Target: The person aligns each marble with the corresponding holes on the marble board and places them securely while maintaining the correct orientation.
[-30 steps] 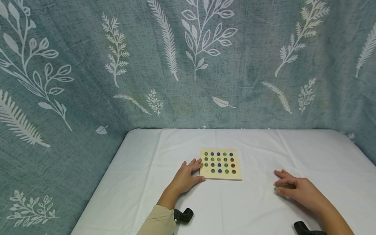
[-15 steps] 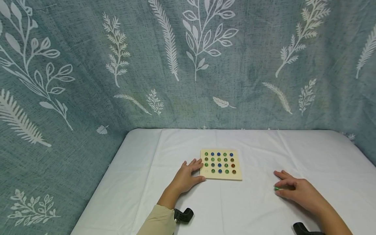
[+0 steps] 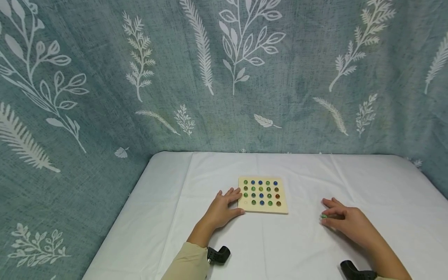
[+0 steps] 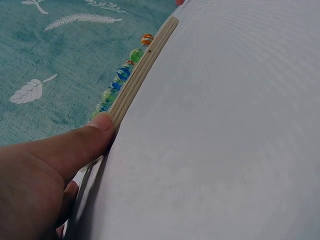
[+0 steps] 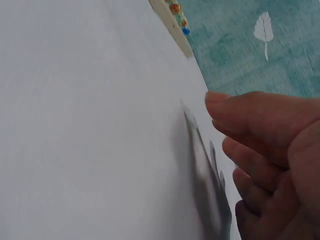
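Observation:
A pale wooden board (image 3: 265, 211) lies on the white table, with rows of blue, green, amber and red glass marbles (image 3: 261, 202) in its hollows. The hollow (image 3: 245, 202) at its near left corner is bare. My left hand (image 3: 218, 212) rests against the board with its fingers spread, fingertips at the left edge and thumb at the near corner. In the left wrist view, the thumb (image 4: 102, 122) touches the board's side. Well to the right of the board, my right hand (image 3: 350, 223) pinches a green marble (image 3: 323, 216) between thumb and forefinger; in the right wrist view the fingers hide it.
A white cloth (image 3: 294, 241) covers the table, lightly creased. Behind and at the sides hangs a teal curtain (image 3: 224, 128) with white leaf prints. Black wrist camera mounts (image 3: 218, 255) sit on both wrists, low over the cloth.
My right hand has shifted slightly left and away from me, carrying the green marble. The left hand and the board keep their places.

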Demonstrator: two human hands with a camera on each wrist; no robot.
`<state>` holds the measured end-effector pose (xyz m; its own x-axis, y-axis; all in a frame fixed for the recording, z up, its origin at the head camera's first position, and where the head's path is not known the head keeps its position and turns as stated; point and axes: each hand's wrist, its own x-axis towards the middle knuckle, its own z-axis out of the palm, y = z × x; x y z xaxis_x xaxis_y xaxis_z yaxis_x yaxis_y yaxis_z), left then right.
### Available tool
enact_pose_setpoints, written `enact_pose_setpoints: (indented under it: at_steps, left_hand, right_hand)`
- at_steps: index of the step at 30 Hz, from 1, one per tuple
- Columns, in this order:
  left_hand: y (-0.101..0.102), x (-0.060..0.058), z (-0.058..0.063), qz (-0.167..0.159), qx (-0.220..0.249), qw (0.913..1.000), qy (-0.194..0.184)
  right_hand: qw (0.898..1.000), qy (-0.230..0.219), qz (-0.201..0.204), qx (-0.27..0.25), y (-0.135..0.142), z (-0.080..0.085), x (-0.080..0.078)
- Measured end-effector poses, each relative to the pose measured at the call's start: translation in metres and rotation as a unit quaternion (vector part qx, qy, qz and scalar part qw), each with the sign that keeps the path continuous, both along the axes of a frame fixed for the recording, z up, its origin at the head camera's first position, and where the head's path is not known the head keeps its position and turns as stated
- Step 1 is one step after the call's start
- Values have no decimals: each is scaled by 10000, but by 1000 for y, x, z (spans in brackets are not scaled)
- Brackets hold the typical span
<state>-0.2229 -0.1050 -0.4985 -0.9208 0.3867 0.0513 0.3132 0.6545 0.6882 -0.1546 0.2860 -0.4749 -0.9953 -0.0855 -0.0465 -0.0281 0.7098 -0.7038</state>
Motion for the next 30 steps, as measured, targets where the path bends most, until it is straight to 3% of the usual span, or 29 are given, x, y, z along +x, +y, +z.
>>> enact_pose_setpoints:
  at_steps: [10,17,22,30]
  left_hand:
    - [-6,-1,-2,86,37,9999,-81]
    - [-4,0,-1,4,15,10000,-20]
    - [-1,-1,0,-127,-72,9999,20]
    - [-4,-1,1,-147,-184,9997,112]
  right_hand:
    - [9987,501,58,-8,-86,12,-36]
    - [9933,943,663,91,-147,9,-51]
    - [9859,1150,1105,516,-171,8,-59]
    - [9812,1094,1367,812,-192,8,-66]
